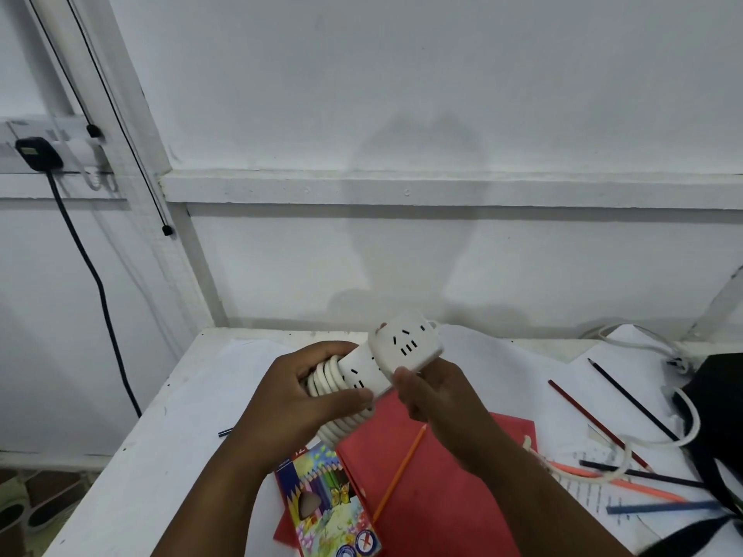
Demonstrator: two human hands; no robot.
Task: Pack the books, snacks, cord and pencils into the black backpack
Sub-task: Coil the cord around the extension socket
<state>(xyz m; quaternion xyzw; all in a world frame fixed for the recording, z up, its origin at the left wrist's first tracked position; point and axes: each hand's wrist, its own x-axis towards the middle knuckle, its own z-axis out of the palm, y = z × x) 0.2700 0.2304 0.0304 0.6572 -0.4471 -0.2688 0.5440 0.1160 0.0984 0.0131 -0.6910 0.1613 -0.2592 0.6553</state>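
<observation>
Above the table I hold a white extension cord: a power strip with its cable coiled round the lower end. My left hand grips the coiled part, thumb across the strip. My right hand holds the strip's upper end from below. Beneath them lie a red book and a colourful pencil box. An orange pencil rests on the book. Several loose pencils are scattered to the right. The black backpack is partly visible at the right edge.
The white table stands against a white wall. White papers cover its far side. A loose white cable loops near the backpack. A black plug and cord hang on the wall at left. A pencil tip lies left.
</observation>
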